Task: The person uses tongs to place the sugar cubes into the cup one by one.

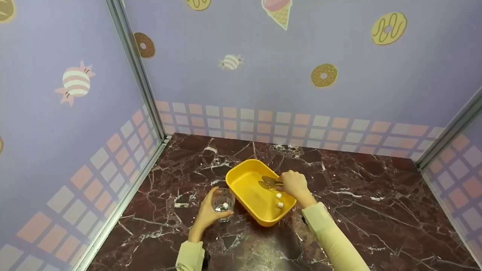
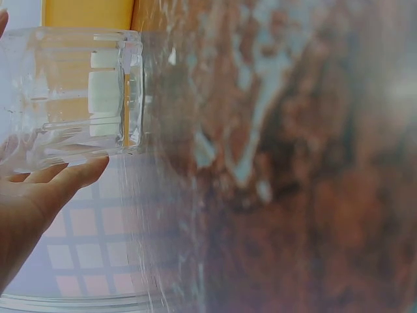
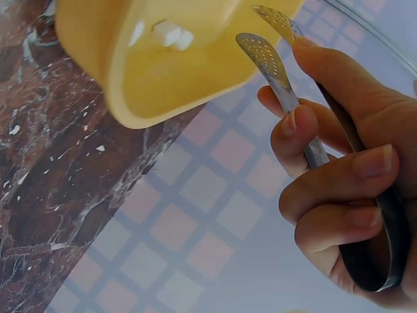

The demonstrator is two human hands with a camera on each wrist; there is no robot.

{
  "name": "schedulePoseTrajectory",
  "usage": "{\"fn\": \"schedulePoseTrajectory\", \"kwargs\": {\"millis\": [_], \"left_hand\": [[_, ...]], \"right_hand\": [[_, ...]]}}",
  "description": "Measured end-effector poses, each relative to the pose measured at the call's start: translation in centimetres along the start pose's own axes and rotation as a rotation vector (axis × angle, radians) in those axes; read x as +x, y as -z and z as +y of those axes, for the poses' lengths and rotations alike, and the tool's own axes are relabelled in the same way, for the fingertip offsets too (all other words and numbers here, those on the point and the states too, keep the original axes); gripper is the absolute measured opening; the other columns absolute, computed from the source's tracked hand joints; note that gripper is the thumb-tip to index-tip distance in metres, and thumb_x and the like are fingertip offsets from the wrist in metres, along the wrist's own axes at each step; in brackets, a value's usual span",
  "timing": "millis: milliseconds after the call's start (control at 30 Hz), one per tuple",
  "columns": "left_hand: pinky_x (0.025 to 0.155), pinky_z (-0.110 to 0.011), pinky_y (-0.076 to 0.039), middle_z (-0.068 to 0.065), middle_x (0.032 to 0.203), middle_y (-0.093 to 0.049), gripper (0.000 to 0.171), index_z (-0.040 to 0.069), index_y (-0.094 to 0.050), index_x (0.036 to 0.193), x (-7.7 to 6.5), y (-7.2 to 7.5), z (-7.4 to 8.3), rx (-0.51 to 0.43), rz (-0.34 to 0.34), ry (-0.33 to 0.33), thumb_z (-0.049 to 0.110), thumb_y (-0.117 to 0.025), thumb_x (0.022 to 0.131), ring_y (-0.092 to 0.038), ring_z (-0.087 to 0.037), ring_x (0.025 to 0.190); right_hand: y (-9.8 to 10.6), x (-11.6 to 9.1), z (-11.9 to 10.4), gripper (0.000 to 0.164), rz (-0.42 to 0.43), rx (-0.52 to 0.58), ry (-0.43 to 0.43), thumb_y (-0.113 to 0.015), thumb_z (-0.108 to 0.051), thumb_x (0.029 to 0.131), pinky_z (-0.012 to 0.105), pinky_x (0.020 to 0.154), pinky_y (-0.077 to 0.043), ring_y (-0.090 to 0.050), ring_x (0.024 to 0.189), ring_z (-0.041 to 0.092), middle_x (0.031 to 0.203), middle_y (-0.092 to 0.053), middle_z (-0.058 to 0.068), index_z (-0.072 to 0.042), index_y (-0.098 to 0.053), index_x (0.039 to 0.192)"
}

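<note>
My left hand (image 1: 207,212) grips a clear glass (image 1: 223,199) from its left side, thumb and fingers around it. Inside the glass lies a white cube (image 2: 104,94), down at the base. Over the right side of a yellow basin (image 1: 248,188), my right hand (image 1: 295,184) holds metal tongs (image 3: 267,62) with perforated ends. Those tong ends stand apart with nothing between them. Two white cubes (image 1: 279,200) rest in the basin's near right end, below the tongs. In the right wrist view, fingers curl round the tongs' dark bent handle.
Dark red marbled tabletop (image 1: 180,237) lies under the glass and basin. Purple wall panels (image 1: 263,86) with sweets and pastel tiles enclose it at the back and both sides. A metal track (image 1: 124,210) runs along the left edge.
</note>
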State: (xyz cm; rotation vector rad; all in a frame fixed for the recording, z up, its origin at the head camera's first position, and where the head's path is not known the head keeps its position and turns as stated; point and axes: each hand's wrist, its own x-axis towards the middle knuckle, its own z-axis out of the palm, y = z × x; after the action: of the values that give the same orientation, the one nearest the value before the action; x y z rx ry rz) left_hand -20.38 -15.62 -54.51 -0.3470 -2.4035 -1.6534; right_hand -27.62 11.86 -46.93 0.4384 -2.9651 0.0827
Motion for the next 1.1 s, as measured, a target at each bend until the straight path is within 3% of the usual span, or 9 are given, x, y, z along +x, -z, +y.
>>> {"fn": "schedulePoseTrajectory", "kwargs": {"millis": [200,433,533,567,700,1100], "left_hand": [[0.094,-0.059,-0.035,-0.033,0.120,-0.045,0.088,-0.003,-0.034,0.131,0.1,0.1,0.0,-0.018,-0.004,-0.012,0.012,-0.082,0.059,-0.048,-0.048,0.107],[0.093,-0.058,-0.037,-0.031,0.119,-0.046,0.089,-0.004,-0.034,0.130,0.1,0.1,-0.2,0.005,-0.005,-0.019,0.011,-0.083,0.058,-0.049,-0.047,0.106],[0.092,-0.058,-0.037,-0.030,0.119,-0.047,0.089,-0.003,-0.034,0.130,0.1,0.0,-0.2,0.010,-0.003,-0.015,0.011,-0.083,0.058,-0.049,-0.047,0.105],[0.092,-0.059,-0.036,-0.031,0.119,-0.046,0.089,-0.004,-0.034,0.130,0.1,0.0,-0.2,0.003,-0.002,-0.014,0.011,-0.083,0.058,-0.049,-0.047,0.105],[0.094,-0.059,-0.035,-0.032,0.119,-0.046,0.089,-0.004,-0.035,0.130,0.0,-0.1,-0.1,-0.011,0.005,-0.014,0.012,-0.083,0.057,-0.048,-0.048,0.106],[0.093,-0.057,-0.037,-0.032,0.118,-0.047,0.088,-0.004,-0.035,0.129,0.0,0.0,-0.1,-0.002,0.009,-0.017,0.013,-0.083,0.057,-0.048,-0.048,0.107]], "right_hand": [[-0.8,0.3,0.2,0.031,0.007,-0.023,-0.024,-0.078,-0.032,0.062,0.045,0.051,-0.049,-0.062,0.064,0.033,0.071,-0.064,0.014,-0.005,-0.066,0.069],[-3.7,1.2,0.9,0.035,0.063,-0.129,-0.025,-0.080,-0.034,0.056,0.043,0.045,-0.047,-0.060,0.057,0.032,0.065,-0.063,0.013,-0.004,-0.064,0.065],[-3.7,1.0,0.7,0.033,0.099,-0.126,-0.021,-0.081,-0.031,0.055,0.044,0.045,-0.047,-0.060,0.055,0.032,0.064,-0.063,0.014,-0.003,-0.064,0.063],[-2.7,0.6,0.1,0.031,0.076,-0.115,-0.035,-0.081,-0.026,0.056,0.045,0.047,-0.048,-0.060,0.057,0.033,0.065,-0.064,0.015,-0.002,-0.064,0.063],[-2.6,0.3,-0.1,0.028,0.090,-0.155,-0.031,-0.080,-0.025,0.057,0.043,0.049,-0.050,-0.061,0.059,0.031,0.066,-0.065,0.014,-0.003,-0.065,0.065],[-3.5,0.4,-0.2,0.020,0.112,-0.189,-0.039,-0.076,-0.019,0.059,0.041,0.050,-0.050,-0.061,0.060,0.029,0.066,-0.065,0.012,-0.003,-0.067,0.065]]}}
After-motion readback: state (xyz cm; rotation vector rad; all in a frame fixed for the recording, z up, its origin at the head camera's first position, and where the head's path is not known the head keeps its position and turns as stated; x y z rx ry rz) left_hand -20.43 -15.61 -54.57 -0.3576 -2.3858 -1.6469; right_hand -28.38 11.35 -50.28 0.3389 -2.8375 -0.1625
